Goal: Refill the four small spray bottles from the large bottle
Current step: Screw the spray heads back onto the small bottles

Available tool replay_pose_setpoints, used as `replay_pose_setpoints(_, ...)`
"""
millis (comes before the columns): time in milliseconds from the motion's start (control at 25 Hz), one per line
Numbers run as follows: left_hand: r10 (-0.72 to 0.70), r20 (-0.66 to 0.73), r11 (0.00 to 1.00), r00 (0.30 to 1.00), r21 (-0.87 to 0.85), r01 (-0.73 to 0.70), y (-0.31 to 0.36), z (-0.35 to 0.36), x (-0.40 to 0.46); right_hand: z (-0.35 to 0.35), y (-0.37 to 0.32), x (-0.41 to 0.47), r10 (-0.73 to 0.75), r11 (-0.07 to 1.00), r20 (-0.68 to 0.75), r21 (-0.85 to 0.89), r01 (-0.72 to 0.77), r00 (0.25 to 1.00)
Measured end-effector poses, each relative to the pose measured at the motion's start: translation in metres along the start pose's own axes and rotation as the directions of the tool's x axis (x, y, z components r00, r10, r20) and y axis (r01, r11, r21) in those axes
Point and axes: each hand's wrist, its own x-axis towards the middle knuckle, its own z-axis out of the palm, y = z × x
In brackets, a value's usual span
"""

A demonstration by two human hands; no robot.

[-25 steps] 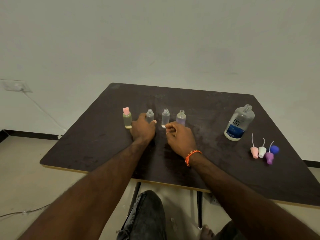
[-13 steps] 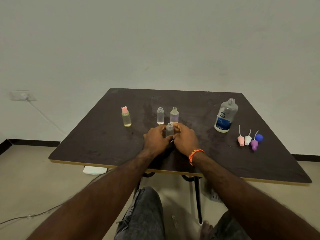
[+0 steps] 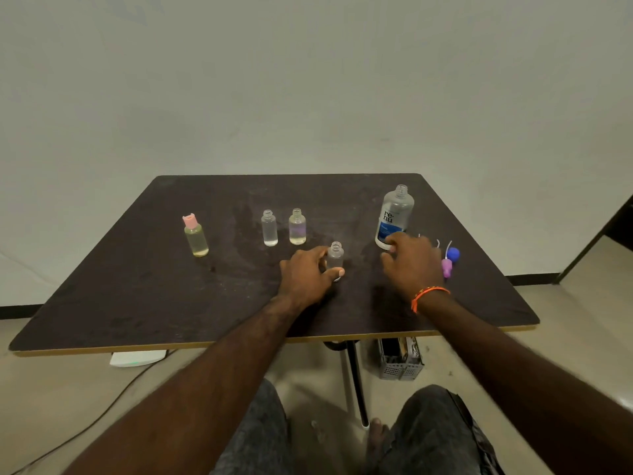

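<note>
Here the uncapped small bottle (image 3: 335,256) stands upright near the middle of the dark table (image 3: 144,289), gripped low between thumb and fingers of the left hand (image 3: 306,276). The right hand (image 3: 411,260), fingers loosely curled, reaches the base of the large bottle (image 3: 394,217); contact is unclear. Two open small bottles (image 3: 269,228) (image 3: 297,226) and a pink-capped bottle (image 3: 195,235) stand behind. Spray caps (image 3: 449,260) lie partly hidden behind the right hand. A pale wall (image 3: 308,80) rises beyond the table.

Bare room: dark table (image 3: 144,296), blank wall (image 3: 308,80)
</note>
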Motion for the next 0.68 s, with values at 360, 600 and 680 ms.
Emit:
replay_pose_setpoints(360, 0.043, -0.009, 0.998, 0.999, -0.040, -0.044, -0.006, 0.002, 0.000, -0.005, 0.061, 0.026, 0.097, 0.903, 0.170, -0.429, -0.016, 0.981)
replay_pose_setpoints(600, 0.057, -0.016, 0.997, 0.998, -0.057, -0.058, -0.008, 0.003, 0.000, 0.003, 0.049, 0.028, 0.131, 0.927, 0.134, -0.368, -0.073, 0.982)
replay_pose_setpoints(680, 0.057, -0.015, 0.997, 0.998, -0.054, -0.058, -0.008, 0.003, 0.000, 0.000, 0.043, 0.029, 0.162, 0.936, 0.101, -0.330, -0.121, 0.981)
